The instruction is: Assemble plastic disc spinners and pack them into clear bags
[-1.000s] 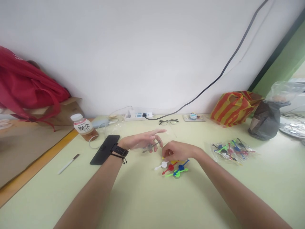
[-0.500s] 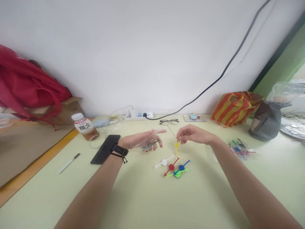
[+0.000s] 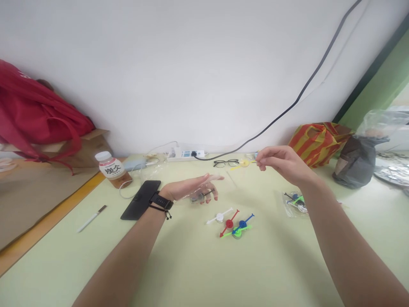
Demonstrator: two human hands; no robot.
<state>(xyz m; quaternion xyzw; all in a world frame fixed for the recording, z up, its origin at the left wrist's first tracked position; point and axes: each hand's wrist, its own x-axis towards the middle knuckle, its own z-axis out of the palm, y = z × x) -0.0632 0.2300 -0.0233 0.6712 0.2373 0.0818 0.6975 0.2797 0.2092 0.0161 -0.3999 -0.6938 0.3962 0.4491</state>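
A yellow arrow spinner (image 3: 244, 163) is pinched at one end by the fingertips of my right hand (image 3: 281, 162), raised near the back of the table. My left hand (image 3: 191, 189) holds a clear plastic bag (image 3: 195, 192), thumb extended over it. A black spinner (image 3: 207, 194) shows at its fingers; whether it lies inside the bag I cannot tell. On the table between my arms lie a white spinner (image 3: 220, 217), a red spinner (image 3: 229, 224), a blue spinner (image 3: 243, 224) and a green spinner (image 3: 237, 232), the last partly under the blue one.
A bag of coloured spinners (image 3: 295, 202) lies beside my right forearm. Glasses (image 3: 226, 163) and a power strip (image 3: 185, 155) sit along the wall. At left are a phone (image 3: 141, 199), a bottle (image 3: 112, 169) and a pen (image 3: 92, 218). A striped bag (image 3: 313, 143) stands back right.
My right hand has lifted the yellow spinner up and to the right, away from the other spinners. My left hand has barely moved, still holding the clear bag.
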